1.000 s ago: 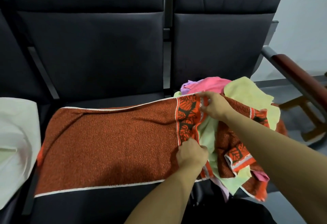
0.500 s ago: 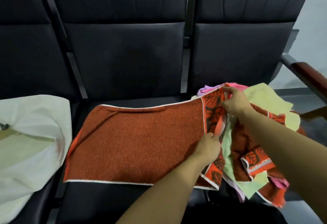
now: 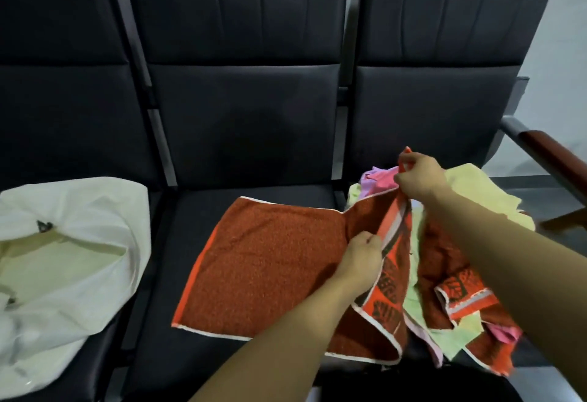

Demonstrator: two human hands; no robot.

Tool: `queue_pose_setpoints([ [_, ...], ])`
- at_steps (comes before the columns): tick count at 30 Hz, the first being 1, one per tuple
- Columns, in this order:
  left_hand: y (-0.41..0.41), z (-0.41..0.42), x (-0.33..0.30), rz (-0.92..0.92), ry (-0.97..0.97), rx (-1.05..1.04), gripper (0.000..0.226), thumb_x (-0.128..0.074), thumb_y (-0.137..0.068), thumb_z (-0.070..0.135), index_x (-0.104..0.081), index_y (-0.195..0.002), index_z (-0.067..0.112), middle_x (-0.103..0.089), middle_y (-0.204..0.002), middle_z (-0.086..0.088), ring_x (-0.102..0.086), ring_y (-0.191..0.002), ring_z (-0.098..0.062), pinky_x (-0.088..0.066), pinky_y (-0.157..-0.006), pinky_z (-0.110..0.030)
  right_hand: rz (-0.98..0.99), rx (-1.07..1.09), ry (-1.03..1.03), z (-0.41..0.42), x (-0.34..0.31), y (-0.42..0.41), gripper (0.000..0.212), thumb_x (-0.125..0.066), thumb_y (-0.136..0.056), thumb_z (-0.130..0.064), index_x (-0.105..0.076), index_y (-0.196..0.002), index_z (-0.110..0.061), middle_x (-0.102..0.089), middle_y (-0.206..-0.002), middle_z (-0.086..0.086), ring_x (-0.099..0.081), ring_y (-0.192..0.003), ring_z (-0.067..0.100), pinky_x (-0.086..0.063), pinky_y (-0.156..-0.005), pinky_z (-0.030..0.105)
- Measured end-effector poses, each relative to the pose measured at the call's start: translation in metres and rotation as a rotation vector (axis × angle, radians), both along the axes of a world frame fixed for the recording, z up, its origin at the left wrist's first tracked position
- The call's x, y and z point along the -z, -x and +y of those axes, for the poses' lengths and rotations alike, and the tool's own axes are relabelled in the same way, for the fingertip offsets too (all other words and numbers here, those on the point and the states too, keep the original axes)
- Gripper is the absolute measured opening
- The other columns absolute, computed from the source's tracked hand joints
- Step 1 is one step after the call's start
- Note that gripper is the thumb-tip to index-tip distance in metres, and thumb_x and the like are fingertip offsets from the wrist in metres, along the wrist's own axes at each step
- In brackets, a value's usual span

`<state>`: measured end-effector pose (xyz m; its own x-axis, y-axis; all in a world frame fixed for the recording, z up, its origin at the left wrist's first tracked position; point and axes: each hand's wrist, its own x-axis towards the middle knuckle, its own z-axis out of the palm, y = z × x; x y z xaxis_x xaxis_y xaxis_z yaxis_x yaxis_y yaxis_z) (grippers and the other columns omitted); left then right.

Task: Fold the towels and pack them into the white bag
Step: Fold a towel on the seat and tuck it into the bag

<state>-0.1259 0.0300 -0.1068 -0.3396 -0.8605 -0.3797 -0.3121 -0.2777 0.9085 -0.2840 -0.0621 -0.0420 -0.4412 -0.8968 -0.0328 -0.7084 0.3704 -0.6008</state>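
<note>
So the rust-orange towel (image 3: pixel 270 271) is spread out flat across the middle seat (image 3: pixel 197 211) of a row of dark padded chairs, white piping along its edges, with its patterned end bunched up over at the right. The person's left hand (image 3: pixel 362 258) has its fingers curled round the near part of that patterned border, gripping the fabric just where the plain weave meets the orange-and-black print. The right hand (image 3: pixel 419 179) is higher and further back, pinching the far corner of the same end between thumb and fingers, so that edge is lifted clear off the seat and the strip between the two hands stands up at a slant.

Right beside and partly under that lifted end sits the unfolded pile (image 3: pixel 470 300) on the right-hand seat: a pale yellow-green towel (image 3: pixel 476 191), a pink one (image 3: pixel 381 179) with a bit of lilac poking out behind, and another orange patterned one draped toward the front edge.

Over on the left seat is the white bag (image 3: pixel 73 242), slumped with its mouth open and something pale cream showing inside. A wooden armrest (image 3: pixel 552 160) sticks out at the far right.
</note>
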Motion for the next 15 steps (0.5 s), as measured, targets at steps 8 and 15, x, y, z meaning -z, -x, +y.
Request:
queue_pose_setpoints([
  [8, -0.146, -0.011, 0.035, -0.258, 0.192, -0.108, 0.025, -0.045, -0.098, 0.046, -0.058, -0.085, 0.03, -0.068, -0.082, 0.007, -0.067, -0.084, -0.02, -0.055, -0.082, -0.043, -0.186, -0.204, -0.042, -0.045, 0.052, -0.128, 0.056, -0.065, -0.082, -0.004, -0.059, -0.137, -0.009, -0.069, -0.115, 0.011, -0.067, -0.108, 0.033, -0.052, -0.094, 0.036],
  [15, -0.24, -0.011, 0.054, -0.364, 0.153, -0.277, 0.027, -0.045, -0.106, 0.039, -0.057, -0.087, 0.025, -0.062, -0.075, 0.005, -0.058, -0.068, -0.011, -0.047, -0.067, -0.034, -0.278, -0.386, -0.123, -0.07, 0.098, -0.225, 0.054, -0.061, -0.095, -0.011, -0.047, -0.147, -0.009, -0.06, -0.137, 0.016, -0.063, -0.119, 0.033, -0.048, -0.105, 0.044],
])
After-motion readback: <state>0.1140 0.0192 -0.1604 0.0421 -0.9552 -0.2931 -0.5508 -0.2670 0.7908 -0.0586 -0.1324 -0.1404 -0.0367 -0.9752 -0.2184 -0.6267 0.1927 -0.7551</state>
